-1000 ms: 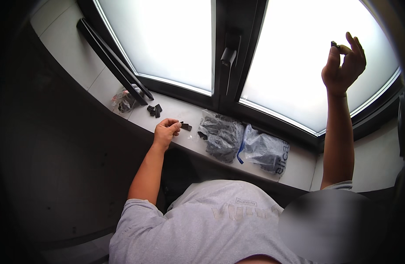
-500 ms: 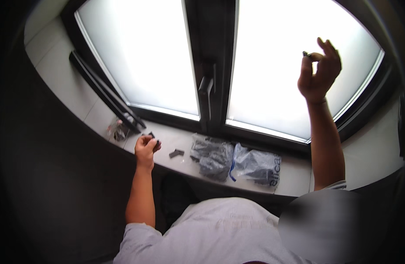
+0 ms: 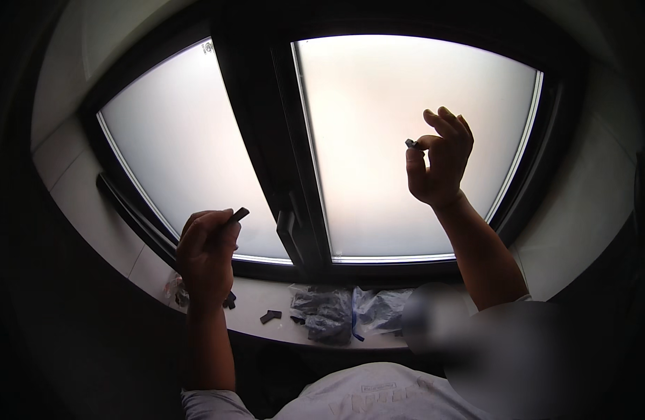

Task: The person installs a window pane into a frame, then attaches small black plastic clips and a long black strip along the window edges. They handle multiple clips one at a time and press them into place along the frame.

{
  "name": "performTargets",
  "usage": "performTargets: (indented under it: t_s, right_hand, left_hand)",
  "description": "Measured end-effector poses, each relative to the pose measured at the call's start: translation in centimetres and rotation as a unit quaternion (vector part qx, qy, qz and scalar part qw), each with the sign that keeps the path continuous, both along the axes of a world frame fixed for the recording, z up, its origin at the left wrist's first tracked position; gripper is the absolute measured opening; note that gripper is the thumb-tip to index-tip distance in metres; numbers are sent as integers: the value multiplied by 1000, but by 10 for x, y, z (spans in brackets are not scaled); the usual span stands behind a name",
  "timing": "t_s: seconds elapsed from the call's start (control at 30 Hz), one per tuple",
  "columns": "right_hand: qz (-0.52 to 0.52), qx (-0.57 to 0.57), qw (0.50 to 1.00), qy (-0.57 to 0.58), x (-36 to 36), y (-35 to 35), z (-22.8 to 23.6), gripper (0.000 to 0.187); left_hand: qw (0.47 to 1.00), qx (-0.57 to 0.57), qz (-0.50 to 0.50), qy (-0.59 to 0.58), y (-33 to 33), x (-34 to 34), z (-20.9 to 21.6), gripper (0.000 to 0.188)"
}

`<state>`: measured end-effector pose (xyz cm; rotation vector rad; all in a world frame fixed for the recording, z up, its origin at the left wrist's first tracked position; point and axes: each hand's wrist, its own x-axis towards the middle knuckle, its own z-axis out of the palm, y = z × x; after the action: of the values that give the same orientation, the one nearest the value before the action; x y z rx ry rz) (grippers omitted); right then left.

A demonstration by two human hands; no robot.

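Note:
My left hand (image 3: 207,255) is raised in front of the left frosted pane, closed on a short dark bar-like piece (image 3: 238,215) that sticks out past the fingertips. Over on the right, my right hand (image 3: 443,157) pinches a small dark piece (image 3: 410,143) between thumb and forefinger, its other fingers lifted apart, against the bright right pane. A dark angled piece (image 3: 270,316) lies on the pale sill below. Another dark piece (image 3: 230,301) shows beside my left wrist, partly hidden by it. The exact kind of these small pieces is too unclear to tell.
The dark-framed window has a handle (image 3: 286,222) on its middle post. Two clear plastic bags with dark contents, a left bag (image 3: 322,315) and a right bag (image 3: 382,308), lie on the tiled sill (image 3: 256,332). Crumpled clear plastic (image 3: 175,288) sits at the sill's left end.
My left hand has risen from the sill to the left pane with a dark piece in it. The view has tilted upward. My right hand still pinches its small piece.

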<state>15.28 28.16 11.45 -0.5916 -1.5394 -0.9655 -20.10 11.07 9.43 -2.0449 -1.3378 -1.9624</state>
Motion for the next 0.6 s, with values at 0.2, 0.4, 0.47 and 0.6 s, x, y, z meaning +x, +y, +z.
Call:
performTargets:
  t_s: [0.2,0.4,0.47,0.6]
  right_hand:
    - [4,-10,1000,4,-1,-4,2,8]
    - [18,7,1000,23,-3,-2,1,9]
    - [16,4,1000,24,-3,-2,1,10]
    - [23,1,999,29,-4,-3,1,9]
  left_hand:
    - [919,256,107,280,53,49,87,21]
    - [845,384,166,334,99,71,137,16]
    - [825,417,187,334,116,74,148,17]
    - [816,435,211,318,140,82,156,20]
